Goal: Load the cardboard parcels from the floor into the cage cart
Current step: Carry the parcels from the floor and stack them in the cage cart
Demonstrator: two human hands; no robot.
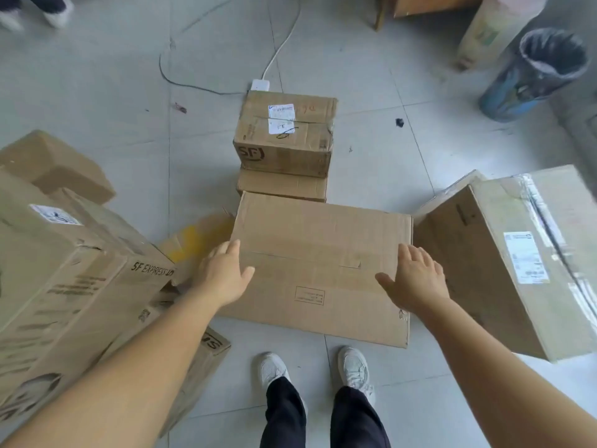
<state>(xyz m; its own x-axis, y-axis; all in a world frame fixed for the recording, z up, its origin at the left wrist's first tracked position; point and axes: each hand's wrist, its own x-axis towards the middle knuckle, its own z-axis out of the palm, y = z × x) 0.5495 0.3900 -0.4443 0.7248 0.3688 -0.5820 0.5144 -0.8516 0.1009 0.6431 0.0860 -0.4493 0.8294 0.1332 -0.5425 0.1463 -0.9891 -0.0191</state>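
A wide flat cardboard parcel (319, 253) lies on the tiled floor right in front of my feet. My left hand (226, 273) is at its left edge, fingers spread, thumb over the top face. At the parcel's right edge my right hand (416, 279) is also spread, palm down. Neither hand grips anything. Behind this parcel a smaller SF parcel (284, 137) with white labels sits on top of a thin flat box (281, 187). No cage cart is in view.
A big SF Express box (64, 276) and more boxes are piled at the left. A large taped box (517, 253) leans at the right. A bin with a liner (533, 76) stands far right, a white cable (277, 46) crosses the floor, and another person's feet (35, 11) are top left.
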